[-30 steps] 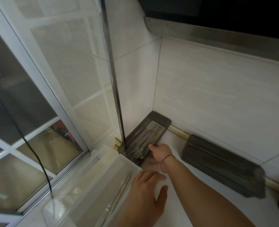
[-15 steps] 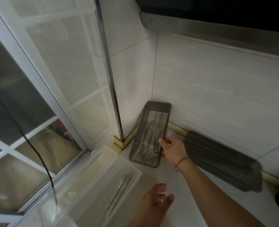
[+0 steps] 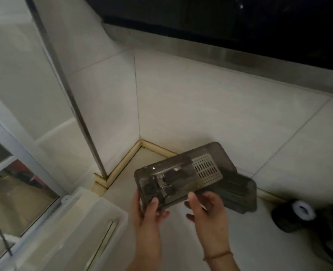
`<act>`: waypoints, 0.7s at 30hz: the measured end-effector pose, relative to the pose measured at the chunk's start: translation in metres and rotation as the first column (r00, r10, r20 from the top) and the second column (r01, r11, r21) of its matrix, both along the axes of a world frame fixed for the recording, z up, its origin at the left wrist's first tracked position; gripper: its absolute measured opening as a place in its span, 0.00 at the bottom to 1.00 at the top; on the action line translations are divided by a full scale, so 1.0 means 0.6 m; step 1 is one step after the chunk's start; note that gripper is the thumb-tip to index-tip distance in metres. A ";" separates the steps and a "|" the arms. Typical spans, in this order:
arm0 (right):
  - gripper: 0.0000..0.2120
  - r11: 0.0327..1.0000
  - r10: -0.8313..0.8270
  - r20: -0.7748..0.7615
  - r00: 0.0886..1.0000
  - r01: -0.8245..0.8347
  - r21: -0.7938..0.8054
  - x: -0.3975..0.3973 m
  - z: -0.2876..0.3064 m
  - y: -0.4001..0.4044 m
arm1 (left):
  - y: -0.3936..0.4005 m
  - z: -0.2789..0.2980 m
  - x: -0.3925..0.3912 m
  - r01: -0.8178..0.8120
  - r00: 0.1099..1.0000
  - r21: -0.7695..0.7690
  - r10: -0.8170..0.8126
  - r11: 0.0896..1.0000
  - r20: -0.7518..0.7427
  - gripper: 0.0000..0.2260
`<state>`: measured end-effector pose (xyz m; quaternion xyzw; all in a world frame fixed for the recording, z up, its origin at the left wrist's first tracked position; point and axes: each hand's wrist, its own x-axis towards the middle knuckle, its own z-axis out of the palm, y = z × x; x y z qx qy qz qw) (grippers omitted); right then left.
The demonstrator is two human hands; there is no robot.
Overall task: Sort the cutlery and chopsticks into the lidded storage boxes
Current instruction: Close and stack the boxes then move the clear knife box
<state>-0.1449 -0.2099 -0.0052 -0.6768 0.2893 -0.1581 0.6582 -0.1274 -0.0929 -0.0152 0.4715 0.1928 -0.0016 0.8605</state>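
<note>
**Dark cutlery box lifted out of the corner, now in both hands**

The smoky dark box (image 3: 183, 173) with the cutlery (image 3: 165, 178) inside is now in the lower centre of the frame, held up above the white counter (image 3: 122, 194). Half a second ago it was leaning in the corner of the tiled walls, and only the right hand touched it. Now the corner is bare, and the box is turned with its long side across the picture, the perforated plate (image 3: 207, 171) toward the right.

The left hand (image 3: 146, 216) grips the near left end of the box, thumb on the front wall and fingers curled under. The right hand (image 3: 204, 210) holds the near long edge, thumb on the rim, fingers bent below. Both hands are closed on the box.

Behind the box, at the right, a second dark piece (image 3: 240, 194) lies on the counter by the wall; I think it is a lid or another box, but I cannot tell which. In the lower left of the frame stands the clear white box (image 3: 95, 218), open, with thin long pieces (image 3: 105, 237) inside, maybe chopsticks.

In my judgement the box was taken out so that the cutlery can be reached and sorted. The sorting itself is not yet finished, and no lid is closed.
</note>
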 end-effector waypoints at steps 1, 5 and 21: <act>0.20 0.995 -0.099 0.013 0.995 0.099 0.013 -0.007 -0.002 -0.027 | 0.000 -0.002 0.012 0.059 0.998 0.002 -0.059 0.998 0.024 0.24; 0.33 0.942 -0.335 0.011 0.942 0.335 0.012 -0.047 -0.021 -0.143 | -0.019 -0.011 0.069 0.291 0.957 0.044 -0.291 0.956 -0.009 0.16; 0.21 0.904 -0.160 -0.232 0.960 0.048 -0.425 -0.075 -0.086 -0.260 | -0.056 -0.055 0.162 0.230 0.704 0.901 -0.702 0.367 0.106 0.26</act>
